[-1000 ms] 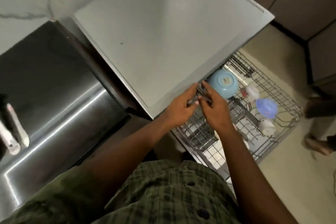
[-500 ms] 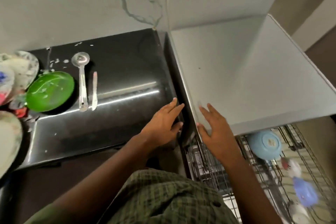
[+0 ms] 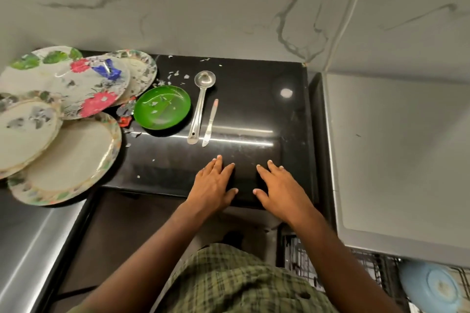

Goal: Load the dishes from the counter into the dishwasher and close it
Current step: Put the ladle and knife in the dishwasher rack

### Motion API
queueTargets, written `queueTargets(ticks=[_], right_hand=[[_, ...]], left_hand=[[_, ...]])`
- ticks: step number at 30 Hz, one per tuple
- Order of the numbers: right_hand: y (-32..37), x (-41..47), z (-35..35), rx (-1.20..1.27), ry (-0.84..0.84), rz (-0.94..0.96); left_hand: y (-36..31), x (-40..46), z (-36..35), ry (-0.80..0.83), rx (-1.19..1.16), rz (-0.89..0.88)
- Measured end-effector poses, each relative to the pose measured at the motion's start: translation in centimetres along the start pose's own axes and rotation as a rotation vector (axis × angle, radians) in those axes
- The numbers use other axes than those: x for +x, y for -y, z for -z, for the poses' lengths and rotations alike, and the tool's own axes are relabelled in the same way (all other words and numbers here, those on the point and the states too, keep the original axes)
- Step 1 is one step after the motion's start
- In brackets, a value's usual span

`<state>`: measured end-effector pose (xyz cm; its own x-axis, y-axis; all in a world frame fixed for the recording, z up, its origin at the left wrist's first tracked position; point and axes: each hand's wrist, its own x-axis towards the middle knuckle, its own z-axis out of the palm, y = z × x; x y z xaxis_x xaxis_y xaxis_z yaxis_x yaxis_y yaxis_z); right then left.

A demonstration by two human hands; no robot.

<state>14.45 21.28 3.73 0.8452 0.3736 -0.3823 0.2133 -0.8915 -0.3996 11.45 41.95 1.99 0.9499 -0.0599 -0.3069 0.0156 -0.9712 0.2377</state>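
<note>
My left hand (image 3: pixel 213 185) and my right hand (image 3: pixel 279 188) hover side by side over the front of the black counter (image 3: pixel 254 109), fingers straight, both holding nothing. Farther back lie a steel ladle (image 3: pixel 201 103) and a table knife (image 3: pixel 210 124), side by side. Left of them sits a small green plate (image 3: pixel 162 107). Several floral plates (image 3: pixel 68 94) overlap at the counter's left end. The pulled-out dishwasher rack (image 3: pixel 371 269) shows at the lower right with a blue bowl (image 3: pixel 432 287) in it.
The dishwasher's grey top (image 3: pixel 396 155) stands right of the counter. A steel surface (image 3: pixel 28 244) lies at the lower left. Crumbs and scraps dot the counter near the plates. A white cord (image 3: pixel 348 10) runs down the marble wall.
My hands left the rack and swung left over the counter. The cutlery they held a second ago is gone from them. My view turned from the dishwasher to the counter.
</note>
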Motion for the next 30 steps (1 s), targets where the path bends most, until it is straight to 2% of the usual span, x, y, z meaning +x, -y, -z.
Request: queueTargets(ticks=[6,13,20,30], right_hand=[[4.1,4.1,0.7,-0.162,0.131,-0.043],[6.7,8.8,1.4,-0.141,0.210,-0.198],[6.5,9.8,1.6,-0.167,0.250,-0.212],[6.0,9.3,1.7,-0.174,0.236,-0.204]], left_hand=[[3.6,-0.1,1.0,-0.137,-0.132,0.045],[6.0,4.0,2.4,-0.359,-0.169,0.067],[5.9,10.6,3.0,-0.240,-0.007,0.119],[4.2,16.1,4.2,-0.209,-0.034,0.277]])
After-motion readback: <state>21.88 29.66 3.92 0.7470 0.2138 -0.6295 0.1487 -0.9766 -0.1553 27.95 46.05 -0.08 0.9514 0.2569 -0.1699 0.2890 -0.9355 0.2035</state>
